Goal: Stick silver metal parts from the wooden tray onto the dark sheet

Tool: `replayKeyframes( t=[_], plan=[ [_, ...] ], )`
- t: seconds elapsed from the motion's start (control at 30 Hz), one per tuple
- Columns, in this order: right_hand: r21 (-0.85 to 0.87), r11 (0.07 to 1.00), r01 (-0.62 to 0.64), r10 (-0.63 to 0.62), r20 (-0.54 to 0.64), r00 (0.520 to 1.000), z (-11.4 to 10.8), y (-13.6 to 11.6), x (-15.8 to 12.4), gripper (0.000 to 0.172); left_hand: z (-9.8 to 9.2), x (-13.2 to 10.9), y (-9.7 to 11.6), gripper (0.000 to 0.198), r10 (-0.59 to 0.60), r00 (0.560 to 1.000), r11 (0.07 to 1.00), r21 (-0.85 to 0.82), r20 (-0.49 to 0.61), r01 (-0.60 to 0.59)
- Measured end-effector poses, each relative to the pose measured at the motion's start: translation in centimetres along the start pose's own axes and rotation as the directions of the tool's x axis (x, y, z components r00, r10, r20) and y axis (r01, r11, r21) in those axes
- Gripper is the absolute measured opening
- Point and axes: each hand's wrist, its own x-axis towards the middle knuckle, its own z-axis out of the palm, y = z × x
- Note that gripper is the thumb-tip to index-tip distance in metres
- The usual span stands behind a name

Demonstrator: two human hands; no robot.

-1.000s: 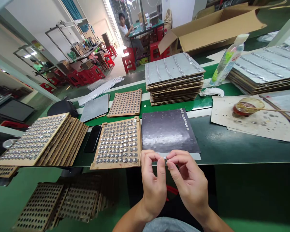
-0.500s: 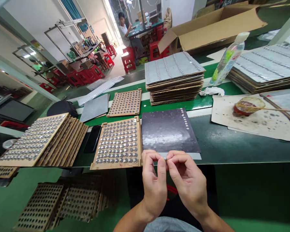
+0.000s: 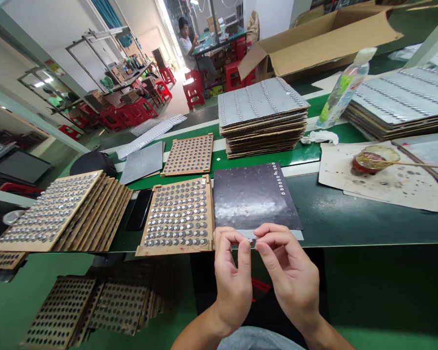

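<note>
Above the table's front edge, my left hand (image 3: pixel 233 279) pinches a small round metal piece (image 3: pixel 251 240) between thumb and forefinger. Facing it, my right hand (image 3: pixel 292 277) is closed in a pinch at the piece's right side; whether it grips that piece or another tiny part is hidden by the fingertips. Just beyond both hands lies a dark flat sheet (image 3: pixel 251 194), with a short column of small silver pieces (image 3: pixel 280 182) near its right edge. To the left, a wooden tray (image 3: pixel 140 250) carries rows of round metal pieces, some with shiny tops.
Left of the tray are a black phone (image 3: pixel 139 210) and leaning stacked boards (image 3: pixel 91 214). Behind the dark sheet stands a stack of sheets (image 3: pixel 266 138). Rightward are a plastic bottle (image 3: pixel 345 92), a crumpled tissue (image 3: pixel 320 137) and a dish of amber liquid (image 3: pixel 368 163) with a stick.
My right hand has shifted slightly right, and its fingertips have drawn a little away from the left ones. More of the small metal piece shows. My left hand is almost still.
</note>
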Motion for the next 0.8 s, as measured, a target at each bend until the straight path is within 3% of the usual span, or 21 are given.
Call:
replayKeyframes(
  t=[0.2, 0.4, 0.53, 0.7, 0.8],
  plan=[
    [0.051, 0.997, -0.059, 0.060, -0.017, 0.998, 0.1, 0.0, 0.1, 0.019, -0.1, -0.4, -0.5, 0.027, 0.055, 0.998, 0.998, -0.013, 0.031, -0.054],
    [0.247, 0.957, -0.149, 0.150, 0.017, 0.989, 0.2, -0.1, 0.3, 0.008, -0.2, -0.4, -0.5, 0.024, 0.070, 0.996, 0.997, -0.032, 0.049, -0.068],
    [0.203, 0.966, -0.162, 0.147, 0.088, 0.985, 0.0, -0.1, 0.5, 0.014, -0.3, -0.2, -0.4, 0.027, 0.049, 0.998, 0.998, -0.047, 0.043, -0.047],
    [0.237, 0.920, -0.314, 0.279, 0.168, 0.945, -0.3, 1.7, 0.7, 0.023, -0.3, 0.1, -0.1, 0.034, -0.051, 0.993, 0.990, -0.125, 0.108, 0.065],
    [0.096, 0.946, -0.309, 0.298, 0.109, 0.948, -1.0, 3.7, 1.4, 0.027, -0.8, 1.3, -0.8, 0.035, -0.106, 0.986, 0.991, -0.071, 0.128, 0.116]
  ],
)
